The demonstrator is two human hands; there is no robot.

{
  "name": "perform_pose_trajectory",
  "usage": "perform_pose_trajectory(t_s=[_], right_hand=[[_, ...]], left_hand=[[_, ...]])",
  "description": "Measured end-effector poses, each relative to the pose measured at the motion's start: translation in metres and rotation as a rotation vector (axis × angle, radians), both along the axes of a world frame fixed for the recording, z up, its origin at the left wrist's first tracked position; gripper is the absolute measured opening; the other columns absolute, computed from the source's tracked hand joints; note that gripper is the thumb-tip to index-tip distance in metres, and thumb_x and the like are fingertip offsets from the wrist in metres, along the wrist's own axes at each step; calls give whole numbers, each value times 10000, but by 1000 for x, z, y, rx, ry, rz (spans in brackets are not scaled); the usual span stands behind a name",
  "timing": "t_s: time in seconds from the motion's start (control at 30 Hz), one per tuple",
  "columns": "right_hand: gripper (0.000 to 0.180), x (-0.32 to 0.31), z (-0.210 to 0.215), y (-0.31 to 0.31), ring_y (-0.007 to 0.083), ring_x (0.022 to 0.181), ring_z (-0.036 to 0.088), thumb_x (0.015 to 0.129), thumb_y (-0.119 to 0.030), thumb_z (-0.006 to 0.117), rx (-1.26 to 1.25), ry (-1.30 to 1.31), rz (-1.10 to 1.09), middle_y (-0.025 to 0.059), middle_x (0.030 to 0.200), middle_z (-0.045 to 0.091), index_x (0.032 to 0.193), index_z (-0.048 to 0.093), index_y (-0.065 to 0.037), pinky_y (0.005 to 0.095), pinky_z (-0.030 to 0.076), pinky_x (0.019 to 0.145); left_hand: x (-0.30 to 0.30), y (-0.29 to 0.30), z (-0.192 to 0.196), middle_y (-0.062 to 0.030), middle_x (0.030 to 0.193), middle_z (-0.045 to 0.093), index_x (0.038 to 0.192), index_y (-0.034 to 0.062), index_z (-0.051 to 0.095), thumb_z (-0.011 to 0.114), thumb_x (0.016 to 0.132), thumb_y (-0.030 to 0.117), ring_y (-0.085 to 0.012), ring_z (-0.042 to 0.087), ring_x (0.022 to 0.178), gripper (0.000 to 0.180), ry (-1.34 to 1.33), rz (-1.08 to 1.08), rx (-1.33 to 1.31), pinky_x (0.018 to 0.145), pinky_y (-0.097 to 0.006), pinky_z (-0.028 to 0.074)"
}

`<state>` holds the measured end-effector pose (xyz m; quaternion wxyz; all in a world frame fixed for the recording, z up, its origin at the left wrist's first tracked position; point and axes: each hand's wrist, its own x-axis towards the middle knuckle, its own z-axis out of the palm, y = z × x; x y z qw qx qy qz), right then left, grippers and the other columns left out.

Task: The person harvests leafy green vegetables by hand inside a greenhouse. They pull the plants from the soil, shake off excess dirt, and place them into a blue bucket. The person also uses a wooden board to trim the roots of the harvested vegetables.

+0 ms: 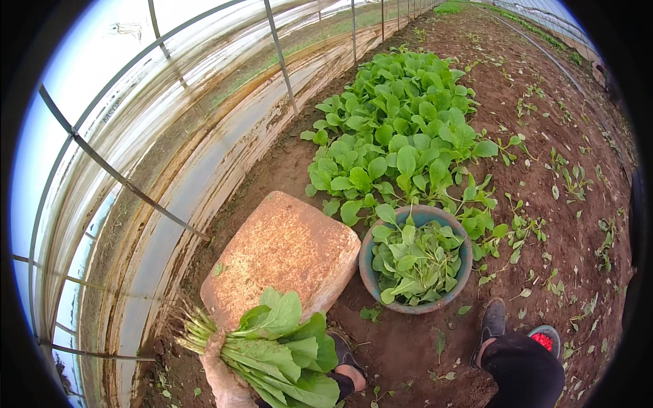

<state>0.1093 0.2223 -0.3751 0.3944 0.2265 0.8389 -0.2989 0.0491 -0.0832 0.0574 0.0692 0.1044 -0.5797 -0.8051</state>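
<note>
My left hand (223, 370), in a pale, soiled covering, is closed around a bunch of leafy greens (292, 357). The pale stems and roots stick out to the left of my fist, and the broad leaves fan out to the right. Just beyond the bunch sits a worn, dirt-covered foam block (282, 245), with a few leaf tips overlapping its near edge. To the right of the block, a round basin (368, 279) holds loose picked leaves (415, 262). My right hand is out of view.
A dense bed of growing greens (401, 129) lies beyond the basin. Plastic greenhouse sheeting (156, 197) on metal poles runs along the left. My shoes (491, 319) stand on brown soil. A small bowl of red bits (544, 338) rests beside my right leg. Scattered seedlings (577, 182) dot the right side.
</note>
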Motion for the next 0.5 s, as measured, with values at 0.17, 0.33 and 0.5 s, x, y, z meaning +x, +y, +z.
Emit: perform_pose_trajectory(t_s=[0.17, 0.33, 0.5], right_hand=[[199, -60, -10, 46, 240, 631, 515, 859, -279, 483, 115, 88, -51, 56, 806, 565, 1008, 550, -164, 392, 376, 458], [193, -120, -24, 89, 236, 651, 517, 860, -277, 490, 239, 159, -87, 54, 824, 561, 1000, 549, -158, 391, 384, 476], [188, -176, -47, 114, 231, 672, 518, 860, -276, 497, 316, 176, -118, 52, 841, 558, 992, 549, -152, 391, 392, 493]], left_hand=[[-13, 60, -11, -138, 943, 542, 1099, 32, 441, 477, 842, 253, -250, 578, 845, 341, 218, -2, -523, 725, -368, 508], [-66, 63, -25, -144, 943, 542, 1153, 15, 405, 541, 798, 171, -255, 576, 810, 410, -74, -64, -160, 728, -393, 499], [-133, -6, -77, -158, 1028, 529, 1257, -13, 345, 660, 741, 177, -265, 550, 880, 633, -65, -265, -627, 781, -456, 454]])
